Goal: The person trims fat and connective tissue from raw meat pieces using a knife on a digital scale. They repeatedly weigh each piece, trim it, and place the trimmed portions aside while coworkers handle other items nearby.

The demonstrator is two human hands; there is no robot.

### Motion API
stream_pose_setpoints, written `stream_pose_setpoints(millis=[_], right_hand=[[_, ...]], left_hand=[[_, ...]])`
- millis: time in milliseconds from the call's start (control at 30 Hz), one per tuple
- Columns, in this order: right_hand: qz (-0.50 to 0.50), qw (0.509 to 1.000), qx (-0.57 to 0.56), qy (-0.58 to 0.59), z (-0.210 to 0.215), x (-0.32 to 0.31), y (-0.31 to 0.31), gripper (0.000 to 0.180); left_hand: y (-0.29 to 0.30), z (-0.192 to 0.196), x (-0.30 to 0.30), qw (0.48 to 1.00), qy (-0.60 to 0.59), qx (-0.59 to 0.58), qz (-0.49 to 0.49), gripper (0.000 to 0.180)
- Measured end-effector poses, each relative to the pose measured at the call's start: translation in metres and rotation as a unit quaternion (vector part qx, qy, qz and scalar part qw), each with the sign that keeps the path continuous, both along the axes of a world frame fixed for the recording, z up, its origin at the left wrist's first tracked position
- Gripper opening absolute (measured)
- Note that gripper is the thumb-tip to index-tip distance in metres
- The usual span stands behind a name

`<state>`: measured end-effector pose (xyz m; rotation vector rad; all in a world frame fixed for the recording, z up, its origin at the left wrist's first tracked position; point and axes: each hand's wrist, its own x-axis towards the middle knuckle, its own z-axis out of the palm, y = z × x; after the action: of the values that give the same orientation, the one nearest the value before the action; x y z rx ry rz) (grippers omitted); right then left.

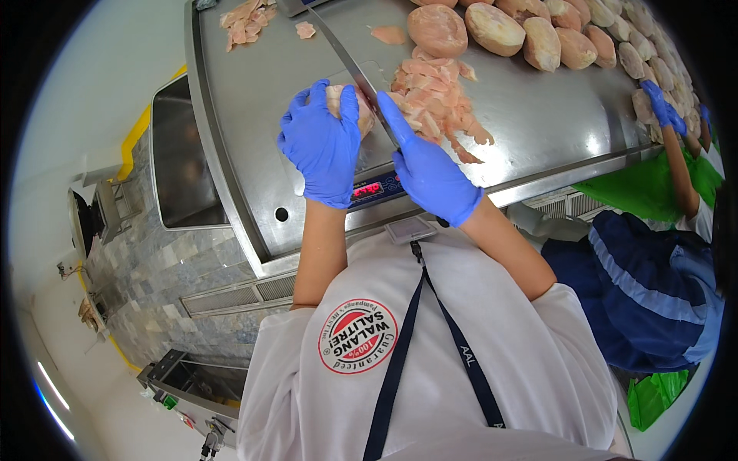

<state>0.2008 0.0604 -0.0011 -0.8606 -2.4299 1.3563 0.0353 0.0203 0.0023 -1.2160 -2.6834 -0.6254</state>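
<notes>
My left hand (324, 146), in a blue glove, is closed over a rounded lump of pale pink raw meat (335, 98), which it mostly covers. In my right hand (438, 175), also gloved in blue, is the handle of a long knife (346, 60). The index finger stretches along the blade, which slants up and to the left past the right side of the lump. Under the hands stands a weighing scale (370, 190) with a lit red display. Just right of the knife lies a heap of thin pink meat slices (438, 104).
Large meat lumps (500, 29) crowd the far right of the steel table (254, 154). More slices (246, 21) lie at far left. A steel sink (188, 154) adjoins the left edge. At right, another person's blue-gloved hand (657, 104) touches the meat.
</notes>
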Motion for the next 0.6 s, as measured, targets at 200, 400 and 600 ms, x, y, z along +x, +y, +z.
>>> stream_pose_setpoints(millis=[200,400,600], right_hand=[[-0.006,0.999,-0.013,0.035,-0.027,-0.036,0.034,0.084],[-0.03,0.952,-0.305,-0.018,-0.014,-0.028,0.028,0.084],[-0.055,0.984,-0.17,-0.026,-0.025,0.0,0.017,0.086]], left_hand=[[0.005,-0.006,-0.002,1.0,0.006,-0.006,-0.008,0.049],[0.002,-0.011,-0.014,0.999,-0.04,0.028,-0.004,0.049],[0.005,-0.013,-0.014,1.0,-0.03,0.011,0.002,0.054]])
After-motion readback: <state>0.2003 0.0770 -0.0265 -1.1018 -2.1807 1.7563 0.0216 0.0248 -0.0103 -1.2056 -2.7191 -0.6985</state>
